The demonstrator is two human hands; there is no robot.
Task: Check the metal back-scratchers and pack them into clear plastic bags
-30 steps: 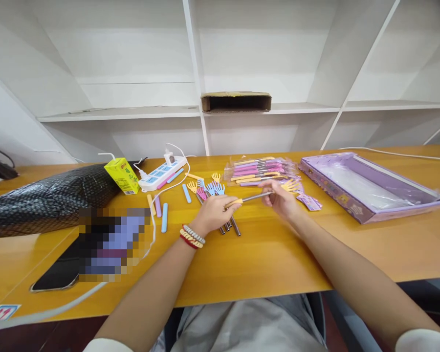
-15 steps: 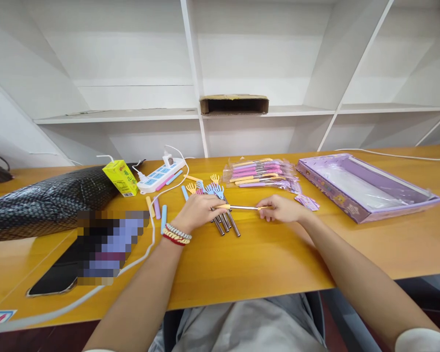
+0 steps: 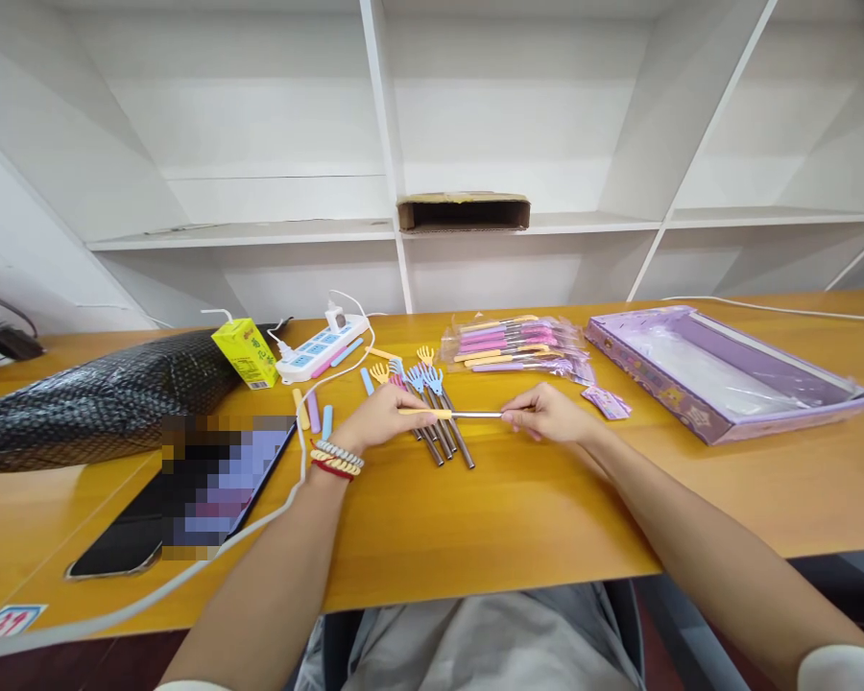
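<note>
My left hand (image 3: 380, 416) and my right hand (image 3: 547, 414) hold the two ends of one small telescopic back scratcher (image 3: 452, 415), stretched level above the wooden table (image 3: 518, 509). The left fingers pinch its yellow grip end; the right fingers pinch the thin metal end. Under it lies a heap of several more scratchers (image 3: 432, 403) with metal shafts and little blue, yellow and pink hand-shaped heads. Loose pastel sleeves (image 3: 315, 415) lie to the left of my left hand. Packed scratchers in clear bags (image 3: 515, 344) lie behind my right hand.
A purple tray-like box (image 3: 720, 369) lies at the right. A white power strip (image 3: 321, 347), a yellow drink carton (image 3: 246, 353) and a black mesh bag (image 3: 93, 393) sit at the left, a phone (image 3: 136, 537) with a white cable near the front edge. Small purple cards (image 3: 609, 403) lie by my right hand.
The scratcher came down from a tilted hold to level just above the heap. It now looks longer, and both hands have lowered and sit a little further apart.
</note>
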